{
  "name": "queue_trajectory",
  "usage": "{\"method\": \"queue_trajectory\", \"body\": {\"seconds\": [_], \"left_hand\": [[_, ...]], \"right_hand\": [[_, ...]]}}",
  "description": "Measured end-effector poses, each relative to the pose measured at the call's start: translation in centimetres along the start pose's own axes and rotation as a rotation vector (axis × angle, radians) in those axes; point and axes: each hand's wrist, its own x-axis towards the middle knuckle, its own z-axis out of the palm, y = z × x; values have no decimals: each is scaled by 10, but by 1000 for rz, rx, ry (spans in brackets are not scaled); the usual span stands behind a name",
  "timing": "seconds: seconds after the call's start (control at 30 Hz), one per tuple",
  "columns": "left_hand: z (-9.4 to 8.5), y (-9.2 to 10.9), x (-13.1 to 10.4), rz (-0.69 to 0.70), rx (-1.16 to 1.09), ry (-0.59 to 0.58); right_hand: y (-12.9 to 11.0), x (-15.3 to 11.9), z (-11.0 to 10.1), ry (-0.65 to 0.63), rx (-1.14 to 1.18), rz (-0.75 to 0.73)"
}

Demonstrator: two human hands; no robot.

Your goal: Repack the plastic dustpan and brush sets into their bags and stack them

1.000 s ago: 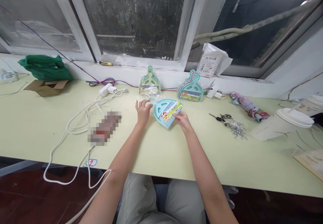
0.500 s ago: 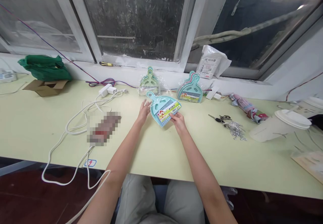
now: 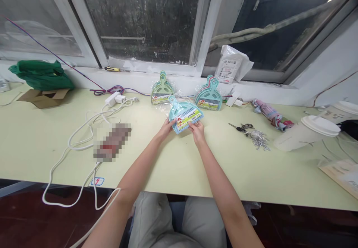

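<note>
A blue dustpan and brush set (image 3: 185, 114) in clear wrapping, with a yellow and green label, is held tilted above the table, its handle pointing away and to the left. My left hand (image 3: 165, 129) grips its lower left edge. The fingers of my right hand (image 3: 197, 131) pinch its lower right edge, thumb on the label. Behind it, a stack of green dustpan sets (image 3: 162, 90) leans against the sill. Further right stands another stack of dustpan sets (image 3: 209, 94), blue in front with pink among them.
On the left lie white charger cables (image 3: 79, 149), a blurred-out flat object (image 3: 112, 142), and a cardboard box (image 3: 43, 98) under a green bag (image 3: 41, 74). To the right are keys (image 3: 253, 136), a folded umbrella (image 3: 271, 114) and lidded paper cups (image 3: 306, 134). A screwdriver (image 3: 113, 69) rests on the sill.
My left hand has moved from beside the dustpan set onto its lower left edge and closed there. The set has turned slightly and sits a little further right. The view has shifted slightly.
</note>
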Motion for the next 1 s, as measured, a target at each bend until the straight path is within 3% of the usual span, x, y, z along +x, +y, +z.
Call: {"method": "queue_trajectory", "body": {"seconds": [0.17,0.3,0.4,0.67,0.73,0.87,1.0], "left_hand": [[11,1,-7,-28,48,38],[33,-12,-11,-44,-7,-1],[44,-20,-8,4,-72,47],[35,-21,-2,151,-104,247],[38,-25,-4,130,-77,237],[46,-29,-7,34,-42,101],[46,-22,-6,120,56,179]], "right_hand": [[-9,1,-2,-20,-33,-11],[-10,-2,2,82,-28,-148],[-9,-4,3,106,-27,-187],[-1,-6,7,20,58,-105],[-1,-6,7,52,91,-115],[-2,-3,4,145,140,-161],[0,-3,6,125,157,-138]]}}
